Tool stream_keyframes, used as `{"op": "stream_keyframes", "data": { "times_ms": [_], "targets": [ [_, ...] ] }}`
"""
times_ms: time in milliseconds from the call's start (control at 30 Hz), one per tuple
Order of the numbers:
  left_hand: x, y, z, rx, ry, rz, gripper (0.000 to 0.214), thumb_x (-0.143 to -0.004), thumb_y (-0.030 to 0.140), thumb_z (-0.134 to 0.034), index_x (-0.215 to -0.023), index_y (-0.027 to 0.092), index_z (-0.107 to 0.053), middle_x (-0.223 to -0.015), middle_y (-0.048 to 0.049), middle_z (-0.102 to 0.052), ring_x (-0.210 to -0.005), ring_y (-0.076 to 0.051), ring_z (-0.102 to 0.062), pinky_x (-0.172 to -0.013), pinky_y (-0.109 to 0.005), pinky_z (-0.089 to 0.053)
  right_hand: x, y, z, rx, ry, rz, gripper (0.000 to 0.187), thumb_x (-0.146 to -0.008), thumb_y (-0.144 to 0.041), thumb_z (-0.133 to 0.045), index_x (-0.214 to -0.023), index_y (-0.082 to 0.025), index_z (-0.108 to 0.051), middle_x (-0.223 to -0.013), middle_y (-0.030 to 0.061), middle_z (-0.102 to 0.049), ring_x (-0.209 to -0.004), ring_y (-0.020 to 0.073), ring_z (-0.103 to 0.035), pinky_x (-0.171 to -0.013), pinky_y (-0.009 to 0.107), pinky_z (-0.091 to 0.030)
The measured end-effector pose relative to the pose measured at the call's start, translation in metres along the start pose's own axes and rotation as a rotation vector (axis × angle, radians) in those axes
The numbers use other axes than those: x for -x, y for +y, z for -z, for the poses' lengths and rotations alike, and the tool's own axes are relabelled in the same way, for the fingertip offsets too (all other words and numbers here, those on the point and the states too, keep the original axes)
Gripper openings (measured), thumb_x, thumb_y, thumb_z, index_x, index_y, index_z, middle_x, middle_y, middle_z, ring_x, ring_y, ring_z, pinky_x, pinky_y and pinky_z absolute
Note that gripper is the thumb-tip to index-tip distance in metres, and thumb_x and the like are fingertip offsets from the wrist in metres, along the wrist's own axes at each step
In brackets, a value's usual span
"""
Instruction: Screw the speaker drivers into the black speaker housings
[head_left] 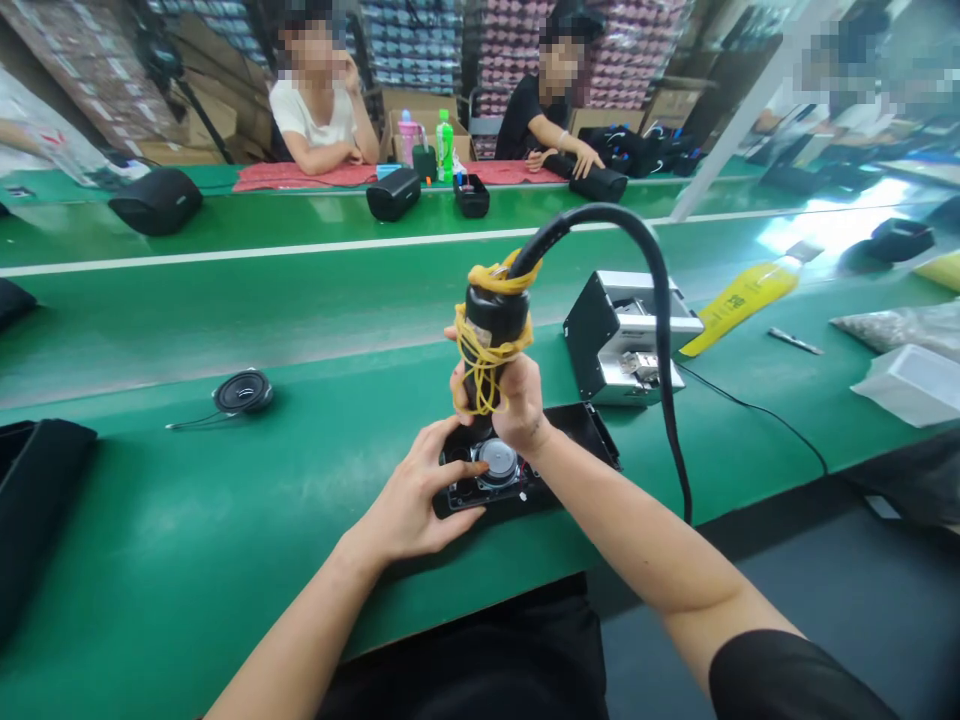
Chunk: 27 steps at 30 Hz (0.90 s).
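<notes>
My right hand [521, 400] is wrapped around a black electric screwdriver [495, 325], which stands upright with yellow bands wound about it and a thick black cable [660, 300] arching off its top. Below it lies a black speaker housing [581, 435] with a round silver speaker driver [498, 462] inside. The screwdriver's tip is hidden behind my hand. My left hand [420, 490] grips the left end of the housing, thumb along the near edge and a finger reaching onto the driver. Behind the housing, to the right, sits a silver and black screw feeder [634, 340].
A loose round speaker [244, 390] with a wire lies to the left, and a black casing [41, 490] at the far left. Right of the feeder are a yellow bottle [742, 300], a pen [795, 341] and a white tray [915, 380]. Two people sit across the green bench [300, 540].
</notes>
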<state>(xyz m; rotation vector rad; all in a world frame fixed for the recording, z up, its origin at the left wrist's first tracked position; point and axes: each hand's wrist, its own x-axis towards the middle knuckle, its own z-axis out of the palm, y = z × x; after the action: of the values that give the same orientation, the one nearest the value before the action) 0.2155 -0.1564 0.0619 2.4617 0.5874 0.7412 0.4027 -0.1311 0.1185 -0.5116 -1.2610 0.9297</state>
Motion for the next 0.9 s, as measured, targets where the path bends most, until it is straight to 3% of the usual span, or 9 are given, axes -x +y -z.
{"op": "stream_keyframes", "data": {
  "times_ms": [100, 167, 233, 367, 467, 567, 900],
  "targets": [
    [0.000, 0.001, 0.001, -0.022, -0.035, 0.009, 0.048, -0.092, 0.026, -0.075, -0.139, 0.028, -0.067, -0.171, -0.0128, -0.033, -0.157, -0.039, -0.037, -0.126, -0.065, -0.041, -0.007, -0.035, 0.015, -0.016, 0.074, 0.091, 0.066, -0.101, -0.086, -0.053, -0.127, -0.025, -0.061, -0.072, -0.0019, -0.056, -0.044, 0.0159, -0.048, -0.038, 0.027, -0.041],
    [0.001, 0.003, 0.002, -0.058, -0.065, 0.024, 0.050, -0.094, 0.027, -0.071, -0.143, 0.029, -0.063, -0.172, -0.0121, -0.031, -0.157, -0.039, -0.036, -0.125, -0.066, -0.042, -0.014, -0.068, 0.037, 0.013, 0.130, 0.171, 0.068, -0.098, -0.085, -0.060, -0.135, -0.029, -0.058, -0.071, -0.0038, -0.056, -0.042, 0.0153, -0.044, -0.037, 0.026, -0.040],
    [0.000, 0.004, 0.003, -0.111, -0.092, 0.038, 0.049, -0.097, 0.028, -0.068, -0.145, 0.031, -0.060, -0.174, -0.0108, -0.029, -0.157, -0.038, -0.035, -0.123, -0.067, -0.045, -0.019, -0.100, 0.067, 0.143, 0.197, 0.264, 0.067, -0.094, -0.085, -0.067, -0.129, -0.028, -0.062, -0.068, -0.0043, -0.056, -0.042, 0.0150, -0.043, -0.036, 0.025, -0.040],
    [-0.002, 0.003, 0.003, -0.227, -0.096, 0.010, 0.050, -0.099, 0.030, -0.065, -0.148, 0.034, -0.057, -0.174, -0.0097, -0.028, -0.157, -0.039, -0.034, -0.117, -0.069, -0.051, -0.018, -0.137, 0.133, 0.455, 0.439, 0.427, 0.073, -0.093, -0.093, -0.057, -0.116, -0.024, -0.067, -0.063, -0.0038, -0.053, -0.040, 0.0142, -0.042, -0.036, 0.024, -0.036],
    [-0.004, -0.001, 0.000, -0.280, -0.060, -0.037, 0.050, -0.100, 0.036, -0.066, -0.149, 0.035, -0.056, -0.173, -0.0104, -0.031, -0.155, -0.041, -0.037, -0.111, -0.070, -0.056, -0.014, -0.140, 0.171, 0.579, 0.536, 0.451, 0.071, -0.097, -0.092, -0.052, -0.109, -0.024, -0.067, -0.064, -0.0028, -0.053, -0.041, 0.0143, -0.044, -0.038, 0.024, -0.037],
    [-0.005, -0.005, -0.003, -0.291, -0.020, -0.074, 0.047, -0.101, 0.037, -0.065, -0.147, 0.035, -0.058, -0.172, -0.0104, -0.035, -0.152, -0.041, -0.042, -0.106, -0.069, -0.060, -0.012, -0.131, 0.191, 0.606, 0.557, 0.462, 0.067, -0.099, -0.089, -0.049, -0.106, -0.025, -0.068, -0.065, -0.0030, -0.052, -0.041, 0.0150, -0.047, -0.039, 0.025, -0.039],
    [-0.002, -0.010, -0.008, -0.247, -0.002, -0.080, 0.050, -0.099, 0.031, -0.067, -0.148, 0.033, -0.057, -0.171, -0.0115, -0.035, -0.150, -0.040, -0.043, -0.106, -0.068, -0.060, -0.013, -0.116, 0.201, 0.522, 0.571, 0.426, 0.069, -0.098, -0.092, -0.049, -0.113, -0.027, -0.067, -0.063, -0.0041, -0.050, -0.039, 0.0147, -0.045, -0.039, 0.025, -0.041]
  ]
}}
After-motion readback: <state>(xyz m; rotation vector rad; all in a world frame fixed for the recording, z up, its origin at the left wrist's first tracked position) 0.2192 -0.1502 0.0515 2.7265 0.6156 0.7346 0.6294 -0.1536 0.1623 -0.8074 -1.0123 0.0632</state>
